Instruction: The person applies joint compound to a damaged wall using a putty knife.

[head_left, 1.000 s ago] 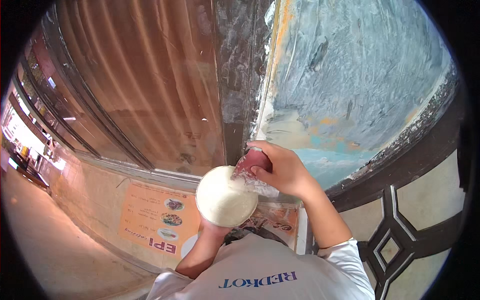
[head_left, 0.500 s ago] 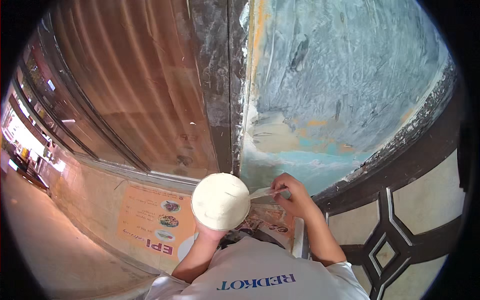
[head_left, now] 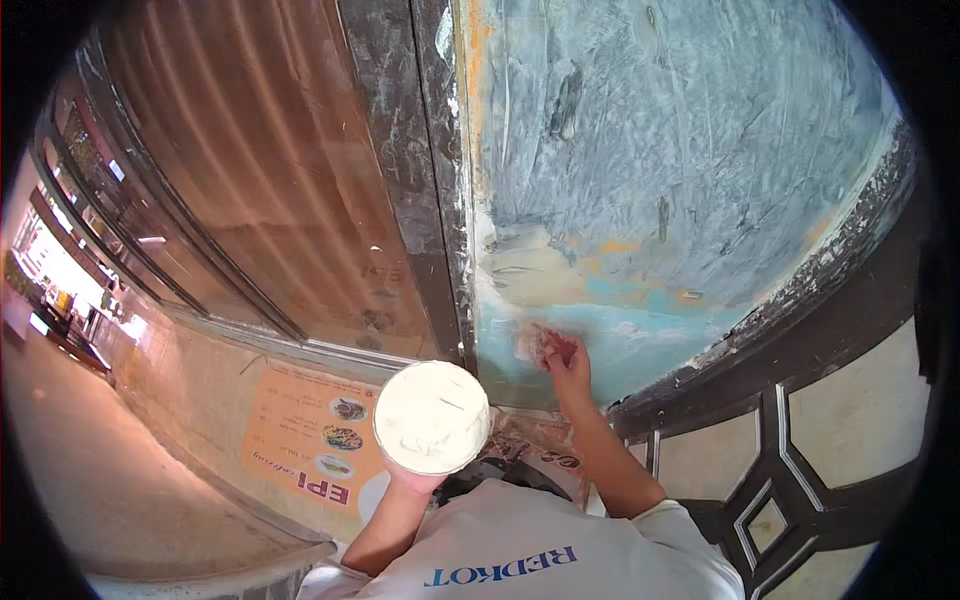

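My left hand holds a round tub of creamy white putty from beneath, low in front of my chest. The paste's top is mostly smooth, with a few marks in it. In my right hand is a putty scraper, pinched at one end and blurred by motion. Its blade is at the lower, turquoise part of the wall; I cannot tell whether it touches. Above it, the wall is patchy grey-blue with pale filler and orange spots.
Left of the wall runs a dark post, then a brown glazed panel with folds behind it. A dark, cream-panelled door or grille stands at the right. An orange printed food sheet lies below the glass.
My right hand and the scraper have moved from the tub's rim up to the lower wall. The tub sits slightly lower and further left, still in my left hand.
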Tool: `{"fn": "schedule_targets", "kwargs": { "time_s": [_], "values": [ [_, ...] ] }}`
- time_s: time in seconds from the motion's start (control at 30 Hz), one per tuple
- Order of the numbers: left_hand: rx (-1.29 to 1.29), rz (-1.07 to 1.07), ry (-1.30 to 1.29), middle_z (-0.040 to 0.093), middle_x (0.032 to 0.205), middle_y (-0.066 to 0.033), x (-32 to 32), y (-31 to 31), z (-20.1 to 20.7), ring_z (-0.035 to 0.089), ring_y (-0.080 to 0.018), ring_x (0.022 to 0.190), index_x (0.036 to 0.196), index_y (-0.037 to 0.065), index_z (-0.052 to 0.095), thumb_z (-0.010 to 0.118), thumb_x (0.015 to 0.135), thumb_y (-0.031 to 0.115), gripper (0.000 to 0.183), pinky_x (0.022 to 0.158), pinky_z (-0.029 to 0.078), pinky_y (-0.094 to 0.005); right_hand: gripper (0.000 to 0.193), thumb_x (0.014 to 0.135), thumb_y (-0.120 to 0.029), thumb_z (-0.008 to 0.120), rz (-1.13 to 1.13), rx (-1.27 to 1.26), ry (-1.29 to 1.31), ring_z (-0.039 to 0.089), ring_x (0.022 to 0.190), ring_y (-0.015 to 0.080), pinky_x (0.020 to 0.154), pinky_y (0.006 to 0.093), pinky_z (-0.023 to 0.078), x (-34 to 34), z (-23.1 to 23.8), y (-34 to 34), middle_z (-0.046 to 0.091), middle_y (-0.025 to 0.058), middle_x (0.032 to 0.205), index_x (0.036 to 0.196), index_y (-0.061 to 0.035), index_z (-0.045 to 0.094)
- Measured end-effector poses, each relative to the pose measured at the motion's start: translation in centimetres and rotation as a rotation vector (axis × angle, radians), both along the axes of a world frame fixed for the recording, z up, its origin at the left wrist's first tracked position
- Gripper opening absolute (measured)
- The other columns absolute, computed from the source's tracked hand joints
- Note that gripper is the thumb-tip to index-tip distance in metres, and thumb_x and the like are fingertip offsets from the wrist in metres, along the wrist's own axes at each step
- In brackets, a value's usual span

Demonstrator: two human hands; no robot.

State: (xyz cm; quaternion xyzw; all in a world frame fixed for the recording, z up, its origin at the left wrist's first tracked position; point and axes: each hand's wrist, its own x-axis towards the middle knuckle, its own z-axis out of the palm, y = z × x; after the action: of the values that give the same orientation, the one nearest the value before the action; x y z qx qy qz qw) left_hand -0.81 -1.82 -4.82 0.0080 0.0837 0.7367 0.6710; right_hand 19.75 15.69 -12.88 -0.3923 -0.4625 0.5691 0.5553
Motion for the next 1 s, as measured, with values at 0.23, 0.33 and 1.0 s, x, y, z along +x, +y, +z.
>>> {"fn": "schedule_targets", "kwargs": {
  "time_s": [0.23,0.33,1.0],
  "values": [
    [-0.047,0.135,0.048,0.035,0.151,-0.0132,-1.3,-3.2,-0.7,0.037,-0.0378,0.136,0.146,0.013,0.036,0.037,0.093,0.057,0.07,0.111,0.029,-0.0584,0.022,0.092,-0.014,0.064,0.001,-0.086,0.012,0.057,0.083,0.0106,0.072,0.0297,0.052,-6.3,-0.4,2.9,0.061,0.0021,0.098,0.108,-0.0041,0.054],
    [0.019,0.151,0.015,0.035,0.151,-0.0134,-2.1,-4.5,-0.9,0.037,-0.0376,0.136,0.146,0.012,0.037,0.038,0.092,0.058,0.07,0.111,0.029,-0.0583,0.026,0.092,-0.017,0.064,-0.067,-0.236,0.187,0.055,0.082,0.0076,0.069,0.0282,0.053,-8.0,-0.7,4.0,0.06,-0.0016,0.098,0.115,-0.0072,0.057],
    [-0.041,0.02,0.027,0.038,0.149,-0.0131,-6.7,-4.1,-1.4,0.039,-0.037,0.135,0.145,0.013,0.038,0.038,0.094,0.055,0.067,0.11,0.032,-0.0575,0.032,0.09,-0.017,0.068,-0.224,-0.051,-0.041,0.055,0.078,0.0086,0.065,0.0248,0.047,-9.0,-3.3,5.3,0.062,0.0017,0.099,0.115,-0.0024,0.055]
  ]
}}
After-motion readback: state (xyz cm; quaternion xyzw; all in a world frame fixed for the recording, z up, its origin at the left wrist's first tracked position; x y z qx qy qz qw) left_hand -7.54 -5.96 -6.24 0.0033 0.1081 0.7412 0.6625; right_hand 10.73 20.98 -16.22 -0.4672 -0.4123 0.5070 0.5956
